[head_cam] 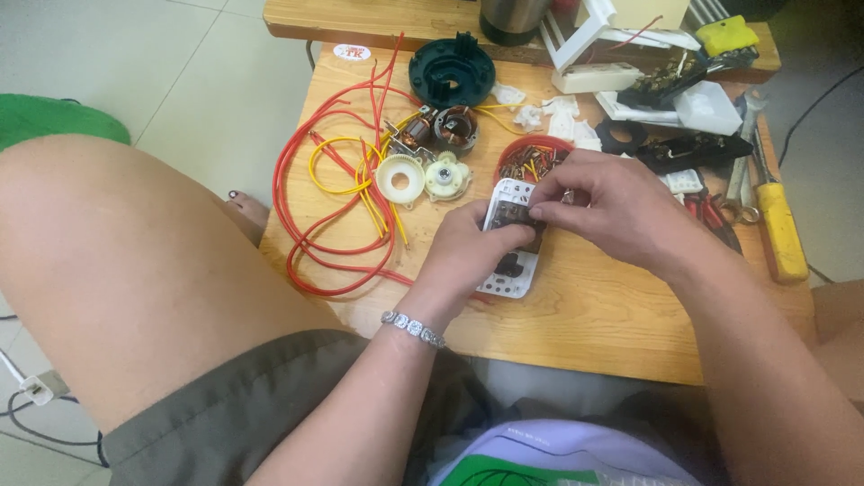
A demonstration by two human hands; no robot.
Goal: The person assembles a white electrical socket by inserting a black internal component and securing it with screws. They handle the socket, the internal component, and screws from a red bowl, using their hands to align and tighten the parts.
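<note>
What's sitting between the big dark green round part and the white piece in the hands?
In the head view, a small copper-wound motor and two white plastic gears lie between the green housing and the white panel.

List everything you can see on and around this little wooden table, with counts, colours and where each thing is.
white plastic panel: one, white, table centre, held in both hands
wires: a tangle, red and yellow, table left
motor parts: a few, copper and metal, beside the wires
white gears: two, below the motor parts
round housing: one, dark green, table top
red dish: one, small parts inside
screwdriver: one, yellow handle, right edge
table: one, wooden
left hand: grips panel, bracelet on wrist
right hand: fingers on panel top
</note>
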